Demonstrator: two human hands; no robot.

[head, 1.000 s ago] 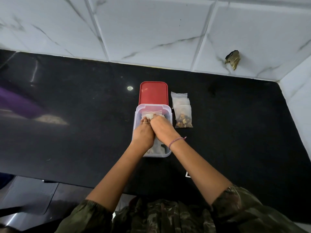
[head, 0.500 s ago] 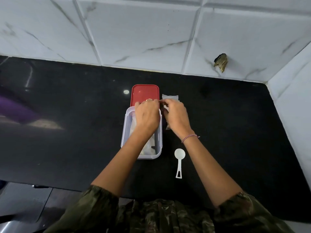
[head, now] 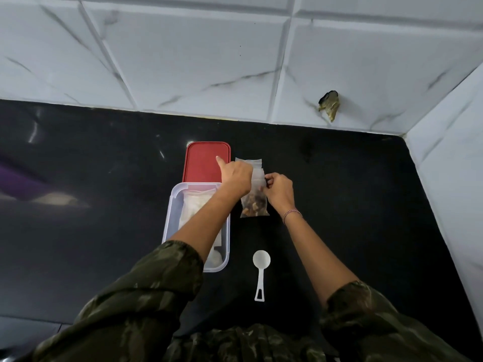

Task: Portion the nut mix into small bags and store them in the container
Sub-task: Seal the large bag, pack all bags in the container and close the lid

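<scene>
At frame centre, the small bag (head: 254,205) was pinched near its top by the left hand (head: 235,176) and right hand (head: 278,189). If incompletely sealed, nuts could be spilled onto the tabletop (head: 352,205).

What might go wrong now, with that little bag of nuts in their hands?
1. The left hand and right hand hold the small bag near its top; whether it is sealed cannot be seen, so nuts might spill on the counter.
2. The left forearm crosses the open container and might nudge it.
</scene>
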